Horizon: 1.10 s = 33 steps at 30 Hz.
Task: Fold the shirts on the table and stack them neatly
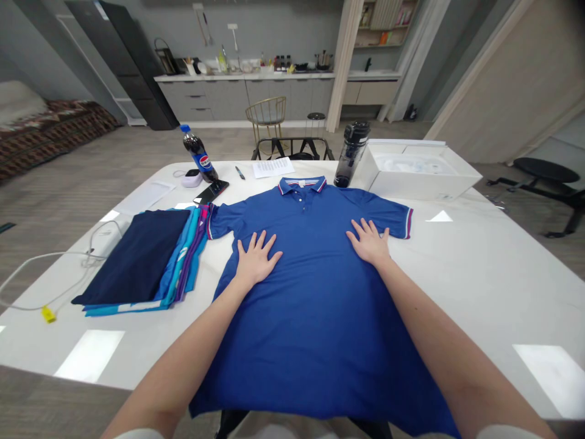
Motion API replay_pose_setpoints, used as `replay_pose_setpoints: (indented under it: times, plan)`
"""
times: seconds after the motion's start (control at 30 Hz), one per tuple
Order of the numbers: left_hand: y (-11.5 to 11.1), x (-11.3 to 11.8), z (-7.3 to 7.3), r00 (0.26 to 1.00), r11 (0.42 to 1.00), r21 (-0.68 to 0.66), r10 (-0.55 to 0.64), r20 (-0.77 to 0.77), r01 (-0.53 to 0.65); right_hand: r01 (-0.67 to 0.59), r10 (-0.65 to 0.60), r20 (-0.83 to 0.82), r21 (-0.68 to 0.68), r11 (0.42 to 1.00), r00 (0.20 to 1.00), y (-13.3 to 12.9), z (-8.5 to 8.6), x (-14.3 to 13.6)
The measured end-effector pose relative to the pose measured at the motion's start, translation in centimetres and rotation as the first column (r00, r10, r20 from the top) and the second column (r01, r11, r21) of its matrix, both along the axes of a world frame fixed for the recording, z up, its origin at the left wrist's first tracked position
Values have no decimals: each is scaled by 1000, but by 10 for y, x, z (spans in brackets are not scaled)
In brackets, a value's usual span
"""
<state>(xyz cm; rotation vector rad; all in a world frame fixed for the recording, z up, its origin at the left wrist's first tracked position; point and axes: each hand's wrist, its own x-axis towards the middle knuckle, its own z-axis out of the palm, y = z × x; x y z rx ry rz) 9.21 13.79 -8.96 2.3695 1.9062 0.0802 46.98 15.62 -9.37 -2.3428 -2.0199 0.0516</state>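
Observation:
A blue polo shirt (306, 292) lies spread front side up on the white table (484, 274), its collar away from me and its hem at the near edge. Both short sleeves stretch out sideways, with striped cuffs. My left hand (256, 259) rests flat on the left side of the chest, fingers spread. My right hand (369, 242) lies flat on the right side of the chest, fingers also apart. Neither hand holds anything. Left of the shirt is a stack of folded clothes (137, 259), dark navy on top, touching the left sleeve.
Behind the shirt are a cola bottle (201, 155), a phone (211, 191), a pen (240, 173), a paper sheet (273, 167), a dark tumbler (351, 155) and a white box (411, 177). White cables (86, 259) run along the left side.

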Motion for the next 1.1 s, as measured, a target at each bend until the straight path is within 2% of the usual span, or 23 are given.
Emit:
replay_pose_setpoints:
  times: [0.07,0.17,0.23,0.33,0.6,0.73,0.8,0.9,1.1]
  plan:
    - [-6,7,2,999,999,2,33,12,-33,-17,17,-2,37,999,1000,-10,8,-19]
    - [-8,20,7,999,999,3,-34,34,34,-160,162,-53,38,986,985,-29,15,-62]
    - [-11,26,9,996,997,-10,-82,41,82,-253,251,-95,-4,968,963,-44,16,-89]
    - [-23,27,10,996,996,-23,-81,36,82,-286,282,-109,-23,958,953,-64,12,-112]
    - [-64,19,7,992,992,-8,-122,29,122,-229,224,-105,-32,973,969,-107,8,-103]
    - [-69,23,7,994,994,-41,-96,45,98,-235,227,-118,-55,970,967,-115,12,-101]
    - [-59,27,9,995,995,-41,-86,58,88,-240,231,-135,-56,969,964,-108,13,-98]
    - [-24,35,12,994,996,10,-91,66,90,-219,215,-135,-14,976,967,-81,14,-89]
    - [90,46,11,998,999,-33,5,61,-3,-168,174,-133,50,984,976,3,10,-77]
